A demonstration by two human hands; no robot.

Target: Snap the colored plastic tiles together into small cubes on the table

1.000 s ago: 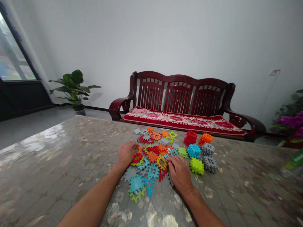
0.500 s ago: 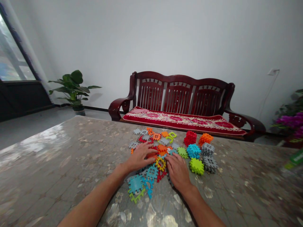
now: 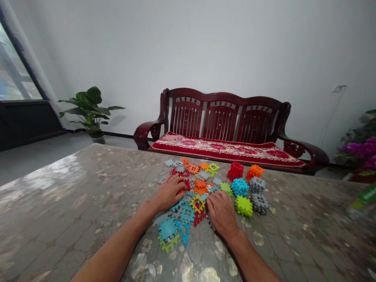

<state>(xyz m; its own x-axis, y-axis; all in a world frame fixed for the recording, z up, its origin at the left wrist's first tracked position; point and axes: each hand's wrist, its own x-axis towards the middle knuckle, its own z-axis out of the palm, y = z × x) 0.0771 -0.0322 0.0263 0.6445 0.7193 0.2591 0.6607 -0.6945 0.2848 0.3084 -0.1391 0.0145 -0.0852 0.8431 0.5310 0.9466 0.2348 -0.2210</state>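
Flat toothed plastic building pieces in several colours lie in a loose pile on the table. My left hand (image 3: 169,192) is over the pile's left side, fingers curled around an orange building piece (image 3: 182,191), mostly hidden. At the pile's right edge rests my right hand (image 3: 221,209), its fingers bent and together; whatever lies under the fingertips is hidden. Between the hands are a yellow open-centred piece (image 3: 197,204) and an orange gear-edged piece (image 3: 201,186). Nearer me lie a blue square (image 3: 168,229) and a blue window-like piece (image 3: 187,214).
Right of the pile stand sorted stacks: red (image 3: 235,171), orange (image 3: 255,172), blue (image 3: 240,187), lime green (image 3: 243,206) and grey (image 3: 260,203). A dark wooden bench (image 3: 220,117) stands behind the table (image 3: 88,203). A blurred bottle with a green label (image 3: 367,196) is at far right.
My left hand has drawn left and its fingers have closed in, with the orange piece shifting along. More blue and grey pieces now show beside it. My right hand has barely moved.
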